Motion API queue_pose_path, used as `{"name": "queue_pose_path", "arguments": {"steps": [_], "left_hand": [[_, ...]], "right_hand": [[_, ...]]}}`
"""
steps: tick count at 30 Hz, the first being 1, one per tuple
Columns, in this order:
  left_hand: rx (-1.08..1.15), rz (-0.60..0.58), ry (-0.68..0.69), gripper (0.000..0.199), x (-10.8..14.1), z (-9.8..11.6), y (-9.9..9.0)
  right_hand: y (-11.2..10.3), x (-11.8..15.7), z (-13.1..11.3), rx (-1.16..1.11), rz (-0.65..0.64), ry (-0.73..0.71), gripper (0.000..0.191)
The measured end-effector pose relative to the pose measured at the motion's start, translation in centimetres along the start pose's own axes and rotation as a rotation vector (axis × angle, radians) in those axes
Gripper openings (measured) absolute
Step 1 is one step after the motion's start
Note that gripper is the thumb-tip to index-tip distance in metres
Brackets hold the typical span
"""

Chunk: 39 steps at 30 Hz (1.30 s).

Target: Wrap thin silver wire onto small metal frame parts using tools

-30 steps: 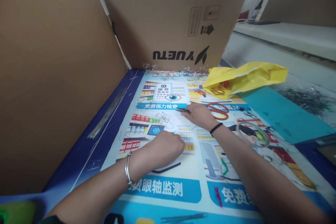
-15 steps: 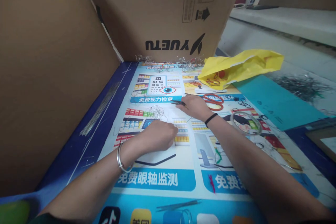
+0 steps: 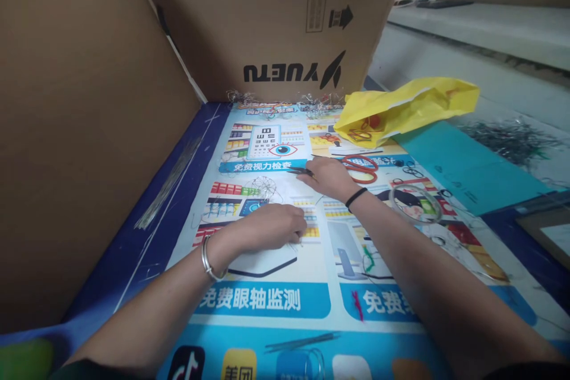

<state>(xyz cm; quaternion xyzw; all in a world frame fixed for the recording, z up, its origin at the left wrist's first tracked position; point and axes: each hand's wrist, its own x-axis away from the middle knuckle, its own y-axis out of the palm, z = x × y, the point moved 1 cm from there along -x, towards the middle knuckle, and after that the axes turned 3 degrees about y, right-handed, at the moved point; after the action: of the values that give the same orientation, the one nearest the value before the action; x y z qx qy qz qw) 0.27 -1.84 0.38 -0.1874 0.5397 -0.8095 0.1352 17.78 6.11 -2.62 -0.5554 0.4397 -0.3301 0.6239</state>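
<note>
My left hand (image 3: 278, 225), with a silver bangle at the wrist, is low over the printed sheet (image 3: 312, 267), its fingers curled together; whatever they hold is too small to make out. Farther forward and to the right, my right hand (image 3: 327, 177) is closed on small dark pliers (image 3: 299, 171) whose tips point left. Just beyond my left hand lies a thin wire shape (image 3: 262, 187). Red-handled scissors (image 3: 363, 169) rest on the sheet right beside my right hand.
Cardboard walls (image 3: 276, 24) rise behind and at the left. A yellow bag (image 3: 405, 108) lies at the back right, near a teal sheet (image 3: 467, 166) and tangled wire (image 3: 507, 139). A clear ring (image 3: 416, 219), wire bundle (image 3: 169, 184) and thin rods (image 3: 303, 342) surround the hands.
My left hand has shifted slightly right, and its fingers have loosened from a tight fist into a looser curl. My right hand keeps the pliers in nearly the same place.
</note>
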Motion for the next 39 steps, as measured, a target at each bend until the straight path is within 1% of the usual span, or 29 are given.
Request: {"name": "queue_pose_path", "arguments": {"steps": [3,5,6,7,9,11,12,14,15,17,18,21,24,26,28,29,31,32,34,37,39], "left_hand": [[-0.022,-0.006,-0.021,0.012,0.0,0.2,0.0],[-0.019,0.015,-0.098,0.015,0.1,0.3,-0.3],[-0.015,0.056,-0.162,0.017,0.2,0.3,-0.6],[-0.011,0.12,-0.228,0.018,0.2,0.2,-0.9],[-0.003,0.3,-0.328,0.019,0.4,0.0,-1.7],[0.013,0.478,-0.347,0.018,0.7,-0.2,-2.3],[0.024,0.538,-0.335,0.017,0.7,-0.3,-2.4],[0.038,0.633,-0.337,0.016,0.9,-0.6,-2.6],[0.036,0.673,-0.344,0.015,0.9,-0.7,-2.6],[0.032,0.708,-0.335,0.015,0.9,-0.8,-2.5],[0.032,0.712,-0.338,0.015,0.9,-0.9,-2.5],[0.053,0.721,-0.366,0.016,0.9,-1.0,-2.7],[0.094,0.78,-0.371,0.016,0.9,-1.1,-2.9],[0.147,0.867,-0.363,0.014,0.9,-1.1,-3.0],[0.283,0.981,-0.368,0.01,0.9,-1.1,-2.9],[0.393,1.037,-0.371,0.008,0.8,-1.2,-2.8],[0.674,1.121,-0.369,0.011,0.7,-1.3,-2.6],[0.813,1.131,-0.359,0.015,0.6,-1.3,-2.4],[1.004,1.157,-0.346,0.02,0.4,-1.4,-2.2],[1.16,1.196,-0.337,0.021,0.2,-1.3,-1.9],[1.209,1.226,-0.36,0.021,0.0,-1.2,-1.7]], "right_hand": [[-0.1,0.1,0.1,-0.013,0.011,-0.003,0.041],[-0.3,0.0,0.3,-0.058,0.002,0.007,0.039],[-0.5,-0.1,0.4,-0.105,-0.008,0.024,0.038],[-0.7,-0.1,0.4,-0.174,-0.015,0.049,0.037],[-1.5,-0.3,0.5,-0.384,-0.007,0.102,0.037],[-2.5,-0.3,0.4,-0.659,0.017,0.123,0.037],[-3.1,-0.3,0.3,-0.805,0.02,0.113,0.037],[-4.2,0.0,-0.2,-1.018,-0.05,0.057,0.036],[-4.7,0.1,-0.5,-1.079,-0.095,0.021,0.035],[-5.3,0.5,-1.2,-1.093,-0.198,-0.073,0.032],[-5.6,0.6,-1.5,-1.074,-0.226,-0.111,0.031],[-5.7,0.9,-2.2,-1.001,-0.232,-0.153,0.028],[-5.5,0.9,-2.5,-0.988,-0.219,-0.143,0.024],[-5.4,0.9,-2.8,-1.003,-0.18,-0.145,0.025],[-5.3,0.9,-3.3,-1.027,-0.096,-0.161,0.026],[-5.3,0.9,-3.6,-1.042,-0.047,-0.164,0.026],[-5.2,0.9,-4.2,-1.065,0.066,-0.127,0.023],[-5.1,0.9,-4.5,-1.076,0.127,-0.094,0.022],[-5.0,1.0,-5.1,-1.081,0.197,-0.067,0.021],[-4.8,1.2,-5.7,-1.043,0.257,-0.055,0.023],[-4.8,1.3,-5.9,-1.025,0.288,-0.062,0.023]]}}
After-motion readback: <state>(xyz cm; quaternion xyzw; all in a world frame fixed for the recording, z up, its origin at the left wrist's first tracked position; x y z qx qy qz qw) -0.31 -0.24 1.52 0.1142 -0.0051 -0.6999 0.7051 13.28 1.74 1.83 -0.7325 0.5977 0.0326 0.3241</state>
